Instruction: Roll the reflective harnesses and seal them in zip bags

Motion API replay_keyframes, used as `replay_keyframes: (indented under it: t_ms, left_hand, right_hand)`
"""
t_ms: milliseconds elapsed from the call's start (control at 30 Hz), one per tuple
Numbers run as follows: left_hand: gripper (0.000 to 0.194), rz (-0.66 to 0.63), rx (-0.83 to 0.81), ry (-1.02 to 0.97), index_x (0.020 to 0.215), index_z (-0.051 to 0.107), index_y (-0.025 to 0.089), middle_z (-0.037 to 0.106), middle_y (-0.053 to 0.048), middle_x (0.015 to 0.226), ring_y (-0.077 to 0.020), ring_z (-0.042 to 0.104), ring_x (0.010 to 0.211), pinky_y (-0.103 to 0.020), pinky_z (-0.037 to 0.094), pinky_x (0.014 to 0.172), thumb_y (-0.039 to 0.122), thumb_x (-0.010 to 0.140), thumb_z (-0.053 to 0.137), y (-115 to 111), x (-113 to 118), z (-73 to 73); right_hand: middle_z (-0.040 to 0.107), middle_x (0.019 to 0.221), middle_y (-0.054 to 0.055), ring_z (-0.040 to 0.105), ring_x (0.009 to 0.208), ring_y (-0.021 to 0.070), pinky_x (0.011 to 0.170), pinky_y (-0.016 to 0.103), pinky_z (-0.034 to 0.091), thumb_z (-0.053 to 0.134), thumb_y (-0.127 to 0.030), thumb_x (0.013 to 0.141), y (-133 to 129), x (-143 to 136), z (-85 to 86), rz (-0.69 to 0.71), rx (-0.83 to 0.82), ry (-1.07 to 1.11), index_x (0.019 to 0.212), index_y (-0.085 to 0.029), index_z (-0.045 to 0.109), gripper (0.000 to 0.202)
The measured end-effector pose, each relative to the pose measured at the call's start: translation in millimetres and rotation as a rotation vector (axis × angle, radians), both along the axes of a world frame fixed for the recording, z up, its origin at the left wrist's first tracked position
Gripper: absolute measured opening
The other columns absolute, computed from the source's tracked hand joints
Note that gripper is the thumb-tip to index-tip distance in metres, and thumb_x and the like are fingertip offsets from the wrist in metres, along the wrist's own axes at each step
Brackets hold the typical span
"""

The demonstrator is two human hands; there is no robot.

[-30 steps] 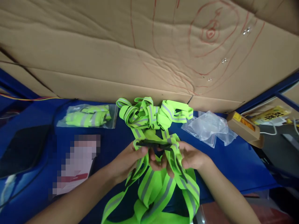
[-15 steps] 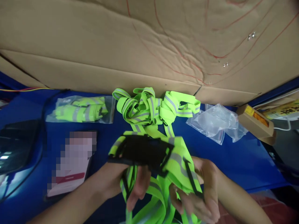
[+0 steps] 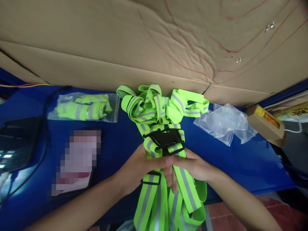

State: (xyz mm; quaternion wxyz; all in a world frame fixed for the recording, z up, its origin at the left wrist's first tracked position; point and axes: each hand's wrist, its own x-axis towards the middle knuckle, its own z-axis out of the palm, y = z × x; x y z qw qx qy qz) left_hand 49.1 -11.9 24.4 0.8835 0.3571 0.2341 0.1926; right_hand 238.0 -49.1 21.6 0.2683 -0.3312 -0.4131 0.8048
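Neon green straps with grey reflective stripes (image 3: 146, 200) hang in long loops below my hands. My left hand (image 3: 141, 165) is wrapped round the straps from the left, thumb across the front. From the right, my right hand (image 3: 193, 163) grips the same bundle, its fingertips meeting the left thumb. Just above the hands sits a black buckle (image 3: 167, 137) on the straps, and a black slider (image 3: 151, 178) shows below the left hand. Behind, a tangled pile of matching straps (image 3: 151, 106) lies on the blue table (image 3: 125, 138).
At the left are a clear bag with folded green straps (image 3: 83, 107), a blurred-out phone-like object (image 3: 78, 160) and a black cable (image 3: 45, 128). Empty plastic bags (image 3: 225, 123) and a small cardboard box (image 3: 266, 123) lie right. A cardboard panel (image 3: 96, 38) stands behind.
Both hands have come together round the straps. The buckle has moved up and away from me, and the straps now hang lengthwise below the hands. The view has shifted slightly.
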Motion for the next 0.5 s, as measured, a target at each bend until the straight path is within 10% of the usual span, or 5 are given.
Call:
replay_keyframes:
  t_ms: [133,233,300,400,500]
  left_hand:
    - [0.036,0.099,0.034,0.06,0.059,0.064,0.015,0.065,-0.006,0.057,-0.0249,0.069,0.058,-0.039,0.057,0.068,0.034,0.087,0.076,-4.0,2.1,-0.4]
    - [0.013,0.315,0.05,0.15,0.08,0.074,0.018,0.074,-0.002,0.074,-0.022,0.072,0.075,-0.034,0.059,0.077,0.026,0.077,0.084,-1.4,2.7,3.7]
    - [0.032,0.409,0.071,0.193,0.101,0.076,0.022,0.079,-0.002,0.098,-0.0236,0.073,0.096,-0.034,0.058,0.089,0.023,0.071,0.088,1.5,2.3,6.0]
    - [0.049,0.42,0.205,0.231,0.118,0.074,0.021,0.077,-0.005,0.123,-0.0283,0.07,0.116,-0.038,0.054,0.104,0.027,0.071,0.089,2.4,2.0,4.7]
    - [0.045,0.339,0.324,0.27,0.116,0.077,0.021,0.079,-0.006,0.117,-0.0303,0.069,0.117,-0.04,0.053,0.105,0.026,0.073,0.088,-1.6,3.3,-0.6]
  right_hand:
    - [0.07,0.081,0.001,0.072,0.07,0.0147,0.071,0.029,0.061,0.051,-0.052,0.104,-0.9,3.6,10.0,0.021,0.244,-0.273,0.09,-0.018,0.064,0.04]
    - [0.073,0.094,0.002,0.071,0.088,0.0163,0.082,0.029,0.058,0.067,-0.047,0.098,1.3,20.7,21.4,0.095,0.657,-0.496,0.1,-0.018,0.069,0.029]
    - [0.073,0.102,0.004,0.069,0.091,0.0167,0.083,0.029,0.056,0.072,-0.049,0.095,3.3,32.1,25.0,-0.007,0.808,-0.595,0.109,-0.018,0.071,0.034]
    - [0.07,0.123,0.011,0.069,0.105,0.0211,0.09,0.034,0.057,0.066,-0.061,0.095,5.0,37.3,22.3,-0.394,0.803,-0.633,0.131,-0.02,0.065,0.055]
    - [0.073,0.121,0.01,0.07,0.111,0.0245,0.093,0.036,0.059,0.074,-0.063,0.087,4.1,27.9,18.3,-0.436,0.707,-0.564,0.133,-0.021,0.064,0.063]
